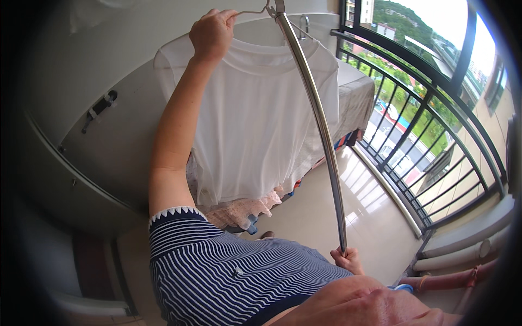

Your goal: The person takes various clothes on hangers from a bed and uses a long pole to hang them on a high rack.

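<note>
A white short-sleeved shirt (250,114) hangs in front of me on a thin wire hanger (251,12). My left hand (213,33), raised to the top, is closed around one side of that hanger near the collar. A long, shiny metal pole (315,103) slants down across the shirt's right part. Its upper end meets the hanger close to the top edge of the picture; whether the hook sits in it I cannot tell. Low on the right, my right hand (349,261) grips the pole's lower end, fingers wrapped round it.
Below the shirt shows pink lacy cloth (244,211). Behind it stand a chrome tap (304,26) and a grey-covered surface (356,98). Dark railings (418,114) with windows run along the right. Pipes (457,255) lie low right, above a glossy tiled floor (310,217).
</note>
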Demonstrator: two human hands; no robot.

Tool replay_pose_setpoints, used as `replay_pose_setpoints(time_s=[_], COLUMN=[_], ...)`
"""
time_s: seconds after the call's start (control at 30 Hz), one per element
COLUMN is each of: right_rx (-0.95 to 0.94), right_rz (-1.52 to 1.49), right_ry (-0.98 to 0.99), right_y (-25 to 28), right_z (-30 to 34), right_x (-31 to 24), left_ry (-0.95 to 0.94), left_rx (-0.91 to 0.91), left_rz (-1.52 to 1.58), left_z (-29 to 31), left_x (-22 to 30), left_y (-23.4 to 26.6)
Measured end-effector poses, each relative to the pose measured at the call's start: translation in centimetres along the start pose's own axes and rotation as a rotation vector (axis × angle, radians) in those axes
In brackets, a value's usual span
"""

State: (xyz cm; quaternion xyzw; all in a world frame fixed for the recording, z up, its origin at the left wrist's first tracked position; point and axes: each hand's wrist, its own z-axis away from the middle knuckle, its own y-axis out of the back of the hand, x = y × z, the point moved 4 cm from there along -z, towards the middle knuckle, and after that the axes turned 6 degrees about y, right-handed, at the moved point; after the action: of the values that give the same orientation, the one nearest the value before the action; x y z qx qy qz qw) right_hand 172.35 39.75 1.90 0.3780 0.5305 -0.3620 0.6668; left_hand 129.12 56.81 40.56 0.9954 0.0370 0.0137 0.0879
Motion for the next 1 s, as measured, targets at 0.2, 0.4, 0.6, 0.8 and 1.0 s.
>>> replay_pose_setpoints(time_s=[0.2,0.4,0.6,0.8,1.0], right_rx=[0.174,0.293,0.348,0.437,0.518], right_rz=[0.033,0.057,0.077,0.117,0.107], right_ry=[0.07,0.113,0.095,0.12,0.193], right_y=[0.2,0.3,-0.1,-0.4,-0.7], right_z=[3.2,5.9,8.4,10.4,11.2], right_x=[0.6,0.6,0.7,0.9,0.0], left_ry=[0.023,0.064,0.051,0.047,0.055], left_rx=[-0.012,-0.048,-0.06,-0.075,-0.125], left_rz=[0.112,0.195,0.276,0.303,0.341], left_z=[-1.3,-1.6,-1.8,-1.9,-1.9], left_x=[3.2,5.5,7.1,9.6,12.1], left_y=[0.3,0.3,0.6,1.9,2.7])
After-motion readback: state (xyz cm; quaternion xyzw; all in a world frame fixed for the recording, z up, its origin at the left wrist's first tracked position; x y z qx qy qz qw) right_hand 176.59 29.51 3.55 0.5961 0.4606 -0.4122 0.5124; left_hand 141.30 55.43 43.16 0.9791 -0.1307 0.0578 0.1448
